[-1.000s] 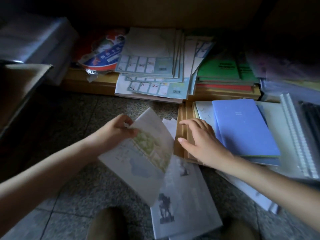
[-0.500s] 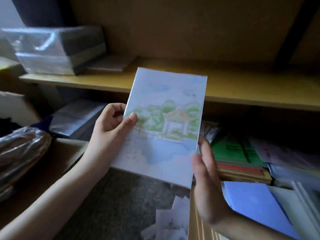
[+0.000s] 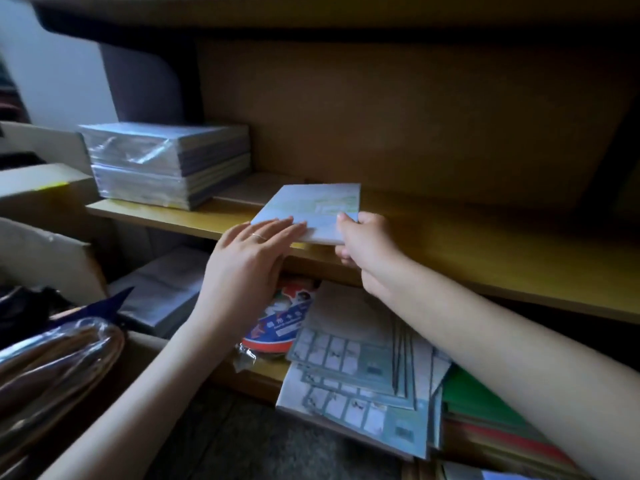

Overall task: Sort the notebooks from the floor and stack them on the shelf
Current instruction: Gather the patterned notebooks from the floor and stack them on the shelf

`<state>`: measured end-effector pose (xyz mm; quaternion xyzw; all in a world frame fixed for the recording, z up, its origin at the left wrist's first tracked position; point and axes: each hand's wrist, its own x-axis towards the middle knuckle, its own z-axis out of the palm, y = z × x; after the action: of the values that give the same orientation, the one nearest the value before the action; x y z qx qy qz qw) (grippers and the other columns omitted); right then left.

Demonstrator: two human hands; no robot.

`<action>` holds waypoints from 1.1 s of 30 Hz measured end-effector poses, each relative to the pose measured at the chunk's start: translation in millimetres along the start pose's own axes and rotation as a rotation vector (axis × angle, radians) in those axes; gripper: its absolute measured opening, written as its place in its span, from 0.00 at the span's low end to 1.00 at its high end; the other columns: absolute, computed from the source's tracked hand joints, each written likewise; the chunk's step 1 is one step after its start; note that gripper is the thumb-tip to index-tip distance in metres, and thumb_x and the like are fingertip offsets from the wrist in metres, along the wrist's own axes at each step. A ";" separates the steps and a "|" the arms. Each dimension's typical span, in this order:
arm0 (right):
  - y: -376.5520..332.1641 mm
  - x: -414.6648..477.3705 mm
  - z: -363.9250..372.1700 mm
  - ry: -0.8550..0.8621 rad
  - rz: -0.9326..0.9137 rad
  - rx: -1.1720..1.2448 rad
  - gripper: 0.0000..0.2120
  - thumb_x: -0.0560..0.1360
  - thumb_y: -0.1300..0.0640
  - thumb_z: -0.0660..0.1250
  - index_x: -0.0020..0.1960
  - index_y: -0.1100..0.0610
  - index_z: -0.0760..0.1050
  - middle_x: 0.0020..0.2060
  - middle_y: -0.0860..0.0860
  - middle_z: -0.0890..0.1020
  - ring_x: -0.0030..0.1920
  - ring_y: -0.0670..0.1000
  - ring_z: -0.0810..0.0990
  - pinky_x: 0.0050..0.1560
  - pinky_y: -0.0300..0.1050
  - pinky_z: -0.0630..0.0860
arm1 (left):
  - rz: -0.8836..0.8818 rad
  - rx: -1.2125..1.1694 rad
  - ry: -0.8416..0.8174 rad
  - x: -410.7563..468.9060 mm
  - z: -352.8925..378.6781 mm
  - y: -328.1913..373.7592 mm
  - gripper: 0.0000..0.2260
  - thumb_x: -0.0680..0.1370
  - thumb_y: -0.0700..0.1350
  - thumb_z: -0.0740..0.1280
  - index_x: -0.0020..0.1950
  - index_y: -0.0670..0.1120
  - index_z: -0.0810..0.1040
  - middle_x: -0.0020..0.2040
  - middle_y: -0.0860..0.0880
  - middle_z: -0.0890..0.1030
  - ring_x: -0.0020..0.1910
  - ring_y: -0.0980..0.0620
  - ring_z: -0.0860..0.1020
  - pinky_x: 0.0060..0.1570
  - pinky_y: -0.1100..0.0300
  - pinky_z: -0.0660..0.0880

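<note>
**Carton** [image 3: 147,341], lower left: brown cardboard. It holds a long bundle [image 3: 52,368] wrapped in glossy, crinkled clear film.

**Floor** [image 3: 221,445]: dark and speckled, seen below the shelving.

**Lower shelf board** [image 3: 256,375], yellow wood:
- At its front edge lies a fanned stack of thin booklets [image 3: 356,386] with pale covers printed in grids of small boxes. They are slipping over one another.
- To their right are flat green notebooks [image 3: 485,407], with red ones beneath.
- To their left is a round red-and-blue packet [image 3: 277,323] in torn plastic.
- Further left, in shadow, is a grey film-wrapped pack [image 3: 162,296].

**Left hand** [image 3: 246,265]: the fingers are straight and together, laid flat on the near left corner of the notebook. There is a thin ring on one finger.

**Right hand** [image 3: 370,251]: clamped on the notebook's near right corner, thumb on top and fingers curled beneath.

**Notebook** [image 3: 311,209]: rectangular, with a matte pale-blue cover showing faint green artwork and a white page block. It is at the front edge of the shelf [image 3: 485,251], left of centre, with its near end over the lip. It cannot be told whether it lies fully flat.

**Shelf, left end:** a thick rectangular stack [image 3: 166,164] of notebooks in shiny shrink-wrap. A flat tan slab [image 3: 256,192] lies just beside it.

**Back panel** [image 3: 415,116]: plain brown board.
</note>
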<state>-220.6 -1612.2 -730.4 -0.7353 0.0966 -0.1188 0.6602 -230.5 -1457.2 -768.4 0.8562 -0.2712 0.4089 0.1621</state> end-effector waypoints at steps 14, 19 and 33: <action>12.5 81.4 78.6 0.051 -0.641 -1.092 0.23 0.78 0.47 0.61 0.67 0.57 0.61 0.54 0.55 0.79 0.51 0.56 0.80 0.41 0.47 0.72 | -0.534 0.015 -0.239 66.5 62.1 -113.9 0.17 0.76 0.39 0.61 0.59 0.53 0.80 0.61 0.48 0.79 0.61 0.43 0.75 0.61 0.55 0.71; 21.0 97.1 75.6 -0.197 -0.656 -1.059 0.17 0.78 0.53 0.57 0.66 0.52 0.68 0.62 0.55 0.73 0.62 0.57 0.69 0.60 0.49 0.68 | -0.528 0.145 -0.475 76.2 75.9 -114.7 0.21 0.81 0.53 0.54 0.73 0.49 0.64 0.74 0.45 0.63 0.72 0.45 0.63 0.68 0.53 0.61; 15.0 111.9 82.4 -0.315 -0.538 -1.224 0.25 0.79 0.49 0.49 0.76 0.48 0.52 0.74 0.50 0.58 0.73 0.55 0.57 0.71 0.57 0.51 | -0.415 0.137 -0.639 75.6 68.6 -113.8 0.25 0.80 0.53 0.49 0.77 0.57 0.51 0.78 0.56 0.49 0.76 0.57 0.52 0.72 0.56 0.52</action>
<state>-88.8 -1569.2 -748.3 -0.9828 -0.1369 -0.0945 0.0797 -81.4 -1425.5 -757.2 0.9859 -0.1008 0.0973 0.0912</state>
